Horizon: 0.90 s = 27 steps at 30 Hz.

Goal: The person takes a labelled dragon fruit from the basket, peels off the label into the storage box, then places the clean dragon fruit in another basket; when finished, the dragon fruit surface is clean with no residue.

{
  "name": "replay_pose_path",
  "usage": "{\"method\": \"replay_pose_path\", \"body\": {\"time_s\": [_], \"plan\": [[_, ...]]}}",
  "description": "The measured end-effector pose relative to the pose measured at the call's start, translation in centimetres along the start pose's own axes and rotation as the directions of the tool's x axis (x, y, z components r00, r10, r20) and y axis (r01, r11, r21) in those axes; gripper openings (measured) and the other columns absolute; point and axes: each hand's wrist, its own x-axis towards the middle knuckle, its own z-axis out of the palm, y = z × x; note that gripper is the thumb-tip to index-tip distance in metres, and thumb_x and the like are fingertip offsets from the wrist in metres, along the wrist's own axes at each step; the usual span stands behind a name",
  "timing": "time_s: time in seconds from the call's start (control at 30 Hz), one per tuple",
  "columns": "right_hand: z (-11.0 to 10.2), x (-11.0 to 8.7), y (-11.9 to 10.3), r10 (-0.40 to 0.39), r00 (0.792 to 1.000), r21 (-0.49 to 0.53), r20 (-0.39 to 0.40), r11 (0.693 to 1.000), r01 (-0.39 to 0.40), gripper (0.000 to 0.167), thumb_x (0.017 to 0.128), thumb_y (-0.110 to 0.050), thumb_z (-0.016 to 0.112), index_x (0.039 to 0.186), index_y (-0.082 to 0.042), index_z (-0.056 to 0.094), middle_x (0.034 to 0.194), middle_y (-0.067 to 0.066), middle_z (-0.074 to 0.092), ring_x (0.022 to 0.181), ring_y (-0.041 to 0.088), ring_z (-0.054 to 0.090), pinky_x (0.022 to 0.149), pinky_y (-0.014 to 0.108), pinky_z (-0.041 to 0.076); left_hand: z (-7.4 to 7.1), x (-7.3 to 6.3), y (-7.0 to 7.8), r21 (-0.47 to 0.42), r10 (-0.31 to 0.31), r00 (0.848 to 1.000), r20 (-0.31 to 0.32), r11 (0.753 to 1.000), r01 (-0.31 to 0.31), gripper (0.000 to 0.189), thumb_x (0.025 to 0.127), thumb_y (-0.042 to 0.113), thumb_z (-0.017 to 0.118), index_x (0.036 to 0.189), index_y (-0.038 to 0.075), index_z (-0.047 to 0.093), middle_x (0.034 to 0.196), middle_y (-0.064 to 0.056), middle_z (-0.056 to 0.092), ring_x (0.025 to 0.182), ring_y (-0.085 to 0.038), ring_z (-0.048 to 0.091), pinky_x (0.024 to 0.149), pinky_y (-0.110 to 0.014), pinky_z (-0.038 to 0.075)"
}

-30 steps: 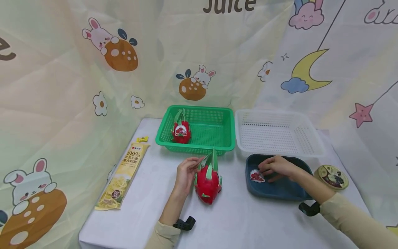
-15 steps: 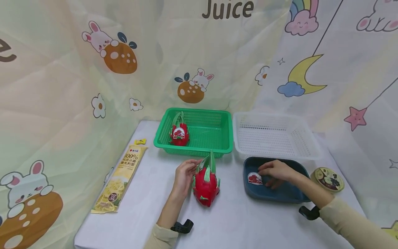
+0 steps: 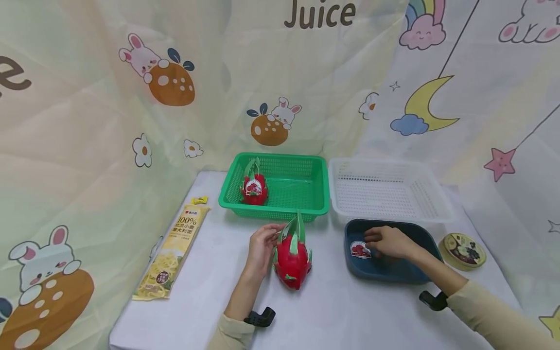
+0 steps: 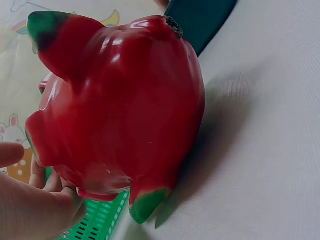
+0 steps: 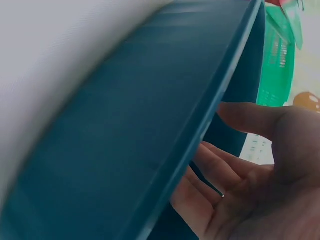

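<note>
Evidently, from the head, the oblong red, green-leaved dragon fruit is lying before the green plastic basket, leaves pointing basketward, the nearer left hand pinching one. Left wrist: fruit is partly hiding that hand. Right wrist: the right hand is bending inside the dark-blue tray, grip unclear.

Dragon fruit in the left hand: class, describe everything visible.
The dragon fruit is glossy red, plastic-looking, with green-tipped scales and long green leaves. Its leaves point toward the green basket, its tapered end toward the person. The left hand holds its leafy end; whether it touches the white tablecloth is unclear.
</note>
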Motion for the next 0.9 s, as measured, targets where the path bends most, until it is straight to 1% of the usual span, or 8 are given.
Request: {"method": "replay_pose_path", "body": {"time_s": [0.1,0.2,0.4,0.57,0.67,0.77,0.9], "plan": [[0.06,0.01,-0.07,0.012,1.000,0.027,0.003,1.000,-0.012,0.048,0.101,-0.017,0.067,0.141,0.008,0.057,0.130,0.024,0.069,0.082,0.027,0.074,0.059,0.046,0.063,0.04,0.00,0.08,0.001,-0.011,1.000,-0.005,1.000,0.011,0.027,0.104,0.012,0.046,0.120,-0.004,0.062,0.130,-0.018,0.070,0.120,-0.036,0.062,0.096,-0.033,0.053],[0.01,0.04,-0.09,0.022,1.000,0.051,0.005,0.998,-0.022,0.048,0.102,-0.017,0.066,0.141,0.008,0.056,0.130,0.025,0.068,0.084,0.029,0.075,0.061,0.047,0.064,0.07,0.03,0.17,0.004,-0.012,1.000,-0.002,1.000,0.012,0.027,0.105,0.011,0.046,0.121,-0.005,0.062,0.130,-0.018,0.070,0.120,-0.037,0.062,0.096,-0.034,0.052],[-0.28,0.24,-0.04,0.005,1.000,0.034,0.014,0.999,-0.006,0.048,0.102,-0.018,0.066,0.141,0.009,0.055,0.131,0.026,0.068,0.084,0.029,0.076,0.061,0.046,0.064,-0.02,0.01,0.36,-0.008,-0.003,1.000,-0.006,1.000,0.003,0.028,0.104,0.011,0.046,0.121,-0.005,0.062,0.129,-0.018,0.071,0.119,-0.040,0.062,0.097,-0.039,0.052],[-0.53,0.46,0.04,0.002,1.000,0.036,-0.002,0.999,-0.002,0.050,0.102,-0.019,0.067,0.142,0.008,0.054,0.132,0.027,0.067,0.087,0.029,0.076,0.064,0.046,0.064,-0.10,0.15,0.50,-0.010,0.010,1.000,0.001,1.000,-0.010,0.029,0.104,0.013,0.047,0.121,-0.005,0.062,0.131,-0.019,0.069,0.120,-0.043,0.060,0.095,-0.037,0.053],[-0.45,0.53,0.08,0.003,1.000,0.059,0.003,0.998,-0.004,0.053,0.102,-0.021,0.068,0.142,0.009,0.052,0.128,0.027,0.068,0.089,0.031,0.076,0.066,0.047,0.064,-0.24,0.13,0.46,-0.013,0.003,1.000,0.000,1.000,-0.003,0.029,0.104,0.012,0.047,0.121,-0.005,0.062,0.132,-0.020,0.068,0.117,-0.042,0.060,0.091,-0.034,0.054],[-0.42,0.59,0.03,0.016,1.000,0.096,0.001,0.995,-0.016,0.054,0.101,-0.023,0.069,0.142,0.009,0.053,0.121,0.023,0.071,0.091,0.032,0.076,0.068,0.048,0.064,-0.41,0.11,0.41,-0.008,-0.003,1.000,0.001,1.000,0.003,0.029,0.105,0.012,0.046,0.123,-0.006,0.061,0.133,-0.020,0.068,0.113,-0.040,0.061,0.088,-0.031,0.054],[-0.52,0.43,-0.33,0.012,1.000,0.128,-0.018,0.992,-0.009,0.048,0.101,-0.025,0.069,0.136,0.007,0.060,0.113,0.018,0.075,0.092,0.032,0.077,0.071,0.047,0.065,-0.47,0.05,0.43,-0.009,-0.011,1.000,0.003,1.000,0.011,0.030,0.105,0.012,0.046,0.124,-0.006,0.060,0.133,-0.021,0.067,0.116,-0.044,0.059,0.088,-0.032,0.055]]}}
